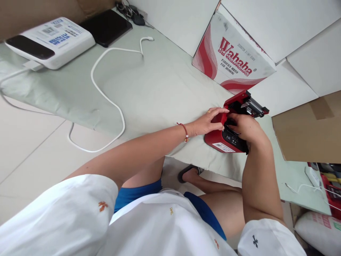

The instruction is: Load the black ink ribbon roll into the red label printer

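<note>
A red and black label printer (212, 139) sits on the cloth-covered surface with its lid (237, 97) raised, showing a roller on the lid's edge. My left hand (206, 122) grips the printer's side, thumb and fingers bent over the red rim of the casing. From the other side, my right hand (249, 129) reaches into the open compartment with its fingers curled. Those fingertips are mostly hidden inside, and what they hold, if anything, cannot be made out. A black panel with small ports and a white sticker face me.
Behind the printer stands a Wahaha water carton (231, 58) among white boxes (269, 25). A brown carton (306, 124) is at the right. On the left lie a white device (77, 39), a black phone (108, 28), keys (130, 12) and a looping white cable (106, 97).
</note>
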`<state>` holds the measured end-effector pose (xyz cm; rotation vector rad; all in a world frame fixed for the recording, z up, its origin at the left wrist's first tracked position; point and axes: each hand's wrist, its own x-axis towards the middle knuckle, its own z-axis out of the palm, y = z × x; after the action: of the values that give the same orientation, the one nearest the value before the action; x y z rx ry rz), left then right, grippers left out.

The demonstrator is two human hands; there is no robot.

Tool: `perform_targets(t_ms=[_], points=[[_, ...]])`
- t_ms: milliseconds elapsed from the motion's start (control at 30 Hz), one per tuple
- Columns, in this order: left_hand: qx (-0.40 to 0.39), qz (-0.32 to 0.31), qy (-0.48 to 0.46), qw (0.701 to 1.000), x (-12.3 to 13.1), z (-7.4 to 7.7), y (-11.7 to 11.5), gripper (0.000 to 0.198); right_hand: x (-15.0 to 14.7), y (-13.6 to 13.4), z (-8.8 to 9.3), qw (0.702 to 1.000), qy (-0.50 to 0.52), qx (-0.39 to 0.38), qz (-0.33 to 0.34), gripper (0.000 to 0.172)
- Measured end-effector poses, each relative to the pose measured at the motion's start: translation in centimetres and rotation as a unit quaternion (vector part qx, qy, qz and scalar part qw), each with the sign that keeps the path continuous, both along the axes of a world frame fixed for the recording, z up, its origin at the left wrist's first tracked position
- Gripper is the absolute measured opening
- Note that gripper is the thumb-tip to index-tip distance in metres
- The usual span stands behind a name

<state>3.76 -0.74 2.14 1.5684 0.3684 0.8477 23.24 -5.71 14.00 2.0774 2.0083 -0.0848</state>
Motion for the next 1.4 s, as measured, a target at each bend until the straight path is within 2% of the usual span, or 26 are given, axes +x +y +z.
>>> perform_targets(t_ms=[133, 233, 367, 467, 533, 633, 700, 800, 900, 967, 1033, 1133, 1167, 1200, 1233, 1300, 1400], points=[[0.0, 0.021, -0.004, 1.0, 0.7, -0.7, 0.2, 0.076, -0.6, 0.5, 0.0, 1.0, -0.014, -0.018, 0.016, 0.037], [-0.003, 0.031, -0.009, 0.999, 1.0, -0.9, 0.2, 0.074, -1.2, -0.9, 0.6, 0.995, 0.08, 0.046, 0.027, 0.034], [0.024, 0.027, 0.013, 0.999, 0.5, -0.5, -0.1, 0.074, -2.7, -5.9, 0.9, 0.958, 0.232, 0.166, 0.013, 0.034], [0.05, 0.042, 0.026, 0.998, 0.0, -0.1, -0.5, 0.066, -3.9, -10.5, -0.1, 0.943, 0.24, 0.218, 0.069, 0.033], [0.069, 0.064, 0.026, 0.995, -0.3, 0.1, -1.1, 0.06, -4.2, -13.0, -1.3, 0.939, 0.219, 0.243, 0.109, 0.04], [0.128, 0.111, 0.007, 0.986, -1.0, 0.6, -2.3, 0.052, -4.2, -15.3, -3.1, 0.935, 0.186, 0.272, 0.134, 0.057], [0.207, 0.124, -0.013, 0.97, -1.3, 0.9, -3.2, 0.05, -4.0, -16.1, -3.8, 0.933, 0.179, 0.284, 0.131, 0.064], [0.334, 0.065, -0.008, 0.94, -1.4, 1.4, -4.4, 0.048, -4.0, -16.6, -4.0, 0.929, 0.185, 0.297, 0.119, 0.066], [0.403, 0.022, 0.019, 0.915, -1.2, 1.5, -4.9, 0.046, -4.1, -16.7, -3.5, 0.92, 0.226, 0.304, 0.104, 0.052], [0.427, 0.03, 0.029, 0.903, -1.0, 1.4, -4.9, 0.044, -3.9, -16.4, -3.0, 0.91, 0.267, 0.309, 0.068, 0.036], [0.456, 0.057, 0.029, 0.888, -0.9, 1.1, -4.8, 0.04, -2.9, -15.3, -2.7, 0.889, 0.296, 0.348, 0.004, 0.026], [0.519, 0.137, -0.016, 0.843, -0.7, 0.6, -4.7, 0.034, 0.1, -12.1, -2.9, 0.814, 0.326, 0.474, -0.082, 0.034], [0.538, 0.164, -0.039, 0.826, -0.6, 0.5, -4.7, 0.032, 1.2, -10.8, -3.1, 0.789, 0.339, 0.503, -0.097, 0.039], [0.552, 0.186, -0.06, 0.811, -0.6, 0.4, -4.7, 0.029, 2.4, -9.4, -3.3, 0.777, 0.352, 0.509, -0.114, 0.046], [0.562, 0.199, -0.075, 0.799, -0.5, 0.4, -4.7, 0.027, 3.3, -8.1, -3.5, 0.772, 0.358, 0.508, -0.131, 0.053], [0.576, 0.207, -0.083, 0.786, -0.5, 0.4, -4.6, 0.025, 4.4, -5.9, -3.8, 0.779, 0.384, 0.477, -0.135, 0.063], [0.585, 0.21, -0.066, 0.781, -0.6, 0.5, -4.6, 0.024, 4.0, -3.8, -3.9, 0.789, 0.446, 0.412, -0.091, 0.066]])
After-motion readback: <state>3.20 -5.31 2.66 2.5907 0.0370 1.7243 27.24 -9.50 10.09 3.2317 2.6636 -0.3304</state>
